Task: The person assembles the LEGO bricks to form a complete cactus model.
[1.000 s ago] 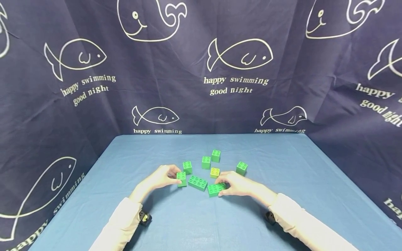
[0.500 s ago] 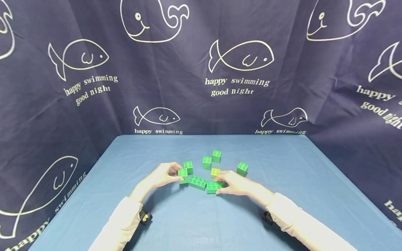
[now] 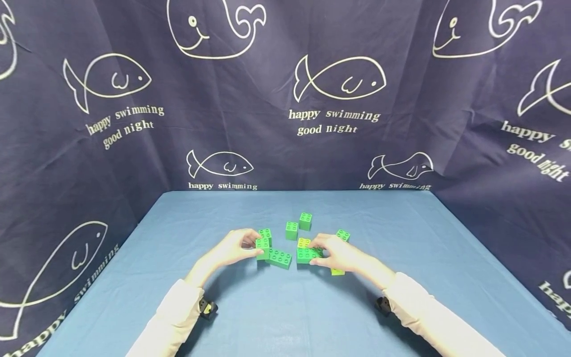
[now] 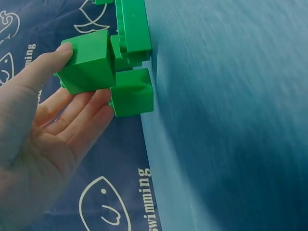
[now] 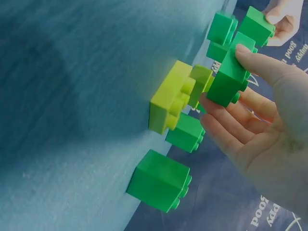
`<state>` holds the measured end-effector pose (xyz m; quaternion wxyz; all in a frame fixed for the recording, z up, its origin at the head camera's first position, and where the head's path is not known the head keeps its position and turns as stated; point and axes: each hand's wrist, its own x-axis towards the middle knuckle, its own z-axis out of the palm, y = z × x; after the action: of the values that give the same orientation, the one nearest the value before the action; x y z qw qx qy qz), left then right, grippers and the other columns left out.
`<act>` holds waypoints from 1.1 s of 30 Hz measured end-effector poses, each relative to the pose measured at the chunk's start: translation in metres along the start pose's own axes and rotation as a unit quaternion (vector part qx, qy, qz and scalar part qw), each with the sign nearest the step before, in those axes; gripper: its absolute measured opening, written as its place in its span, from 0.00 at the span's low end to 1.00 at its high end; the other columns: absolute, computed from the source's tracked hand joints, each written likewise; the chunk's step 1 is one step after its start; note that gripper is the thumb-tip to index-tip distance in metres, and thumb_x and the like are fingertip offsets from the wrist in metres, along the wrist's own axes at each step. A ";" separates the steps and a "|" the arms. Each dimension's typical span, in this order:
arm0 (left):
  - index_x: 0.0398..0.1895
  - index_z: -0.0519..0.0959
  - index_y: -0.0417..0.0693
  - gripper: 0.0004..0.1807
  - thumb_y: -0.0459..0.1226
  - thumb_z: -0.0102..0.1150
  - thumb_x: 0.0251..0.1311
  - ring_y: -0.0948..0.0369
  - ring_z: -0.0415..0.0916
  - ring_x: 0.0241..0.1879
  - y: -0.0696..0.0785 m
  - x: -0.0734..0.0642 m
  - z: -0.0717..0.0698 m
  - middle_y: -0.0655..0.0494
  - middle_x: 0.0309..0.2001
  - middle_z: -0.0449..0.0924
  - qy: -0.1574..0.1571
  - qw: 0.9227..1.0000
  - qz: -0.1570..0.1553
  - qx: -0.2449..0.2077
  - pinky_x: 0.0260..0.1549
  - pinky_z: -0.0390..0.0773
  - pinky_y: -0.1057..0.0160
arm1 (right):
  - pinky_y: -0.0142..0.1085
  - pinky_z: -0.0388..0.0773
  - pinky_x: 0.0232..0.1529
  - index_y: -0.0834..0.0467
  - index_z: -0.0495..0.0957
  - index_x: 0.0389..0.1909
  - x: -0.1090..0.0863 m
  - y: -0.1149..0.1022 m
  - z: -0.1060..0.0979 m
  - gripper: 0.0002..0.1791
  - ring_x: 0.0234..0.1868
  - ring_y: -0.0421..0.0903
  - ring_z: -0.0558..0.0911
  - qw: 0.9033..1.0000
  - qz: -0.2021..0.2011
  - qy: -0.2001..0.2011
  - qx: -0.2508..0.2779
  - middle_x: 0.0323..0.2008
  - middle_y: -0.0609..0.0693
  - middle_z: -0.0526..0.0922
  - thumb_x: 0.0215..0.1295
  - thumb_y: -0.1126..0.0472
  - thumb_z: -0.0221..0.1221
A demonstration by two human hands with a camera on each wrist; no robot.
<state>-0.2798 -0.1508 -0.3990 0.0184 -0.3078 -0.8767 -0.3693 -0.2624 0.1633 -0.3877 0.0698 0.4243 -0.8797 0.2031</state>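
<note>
My left hand [image 3: 236, 246] pinches a green square toy brick [image 4: 87, 61] between thumb and fingers, raised off the cloth in the left wrist view. Another green square brick [image 4: 133, 94] stands just behind it, and a long green brick [image 3: 281, 259] lies to its right. My right hand [image 3: 338, 252] grips a second long green brick [image 5: 232, 72] by its sides, held above the table. Past that brick sits a small yellow brick [image 3: 304, 242]. Beneath the right hand, a longer yellow brick [image 5: 171, 98] rests studs up, partly hidden in the head view.
Two green square bricks [image 3: 292, 230] stand farther back near the middle. One more green square brick [image 3: 343, 235] is behind the right hand, partly covered by it. Blue cloth [image 3: 285, 317] covers the table, and a dark fish-print curtain [image 3: 267, 99] hangs around it.
My right hand has lifted its long brick and carried it away from me, and the longer yellow brick now shows below. My left hand has shifted slightly rightward and away with its brick.
</note>
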 end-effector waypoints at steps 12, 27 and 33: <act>0.42 0.78 0.40 0.18 0.42 0.67 0.52 0.64 0.79 0.36 0.005 0.009 0.011 0.54 0.34 0.81 0.003 0.998 0.050 -0.034 0.41 0.81 0.66 | 0.37 0.76 0.42 0.60 0.79 0.44 -0.005 0.007 -0.008 0.17 0.39 0.42 0.77 1.000 0.030 0.001 0.000 0.38 0.47 0.80 0.55 0.57 0.66; 0.45 0.78 0.40 0.21 0.40 0.70 0.50 0.58 0.80 0.38 0.024 0.027 0.029 0.51 0.36 0.82 -0.027 0.998 0.009 -0.053 0.42 0.80 0.67 | 0.34 0.75 0.36 0.60 0.80 0.44 -0.021 0.018 -0.016 0.17 0.34 0.40 0.74 0.999 0.030 0.032 0.013 0.34 0.47 0.79 0.53 0.58 0.67; 0.42 0.78 0.42 0.20 0.42 0.71 0.48 0.62 0.80 0.36 0.030 0.034 0.037 0.53 0.35 0.82 -0.027 0.999 0.014 -0.035 0.40 0.79 0.69 | 0.37 0.77 0.36 0.60 0.80 0.44 -0.027 0.018 -0.021 0.17 0.34 0.40 0.75 0.998 0.037 0.038 0.015 0.35 0.47 0.79 0.53 0.59 0.67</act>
<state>-0.2834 -0.0925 -0.3982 -0.0104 -0.3302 -0.8592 -0.3908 -0.2607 0.2014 -0.3815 0.0893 0.3846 -0.8882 0.2349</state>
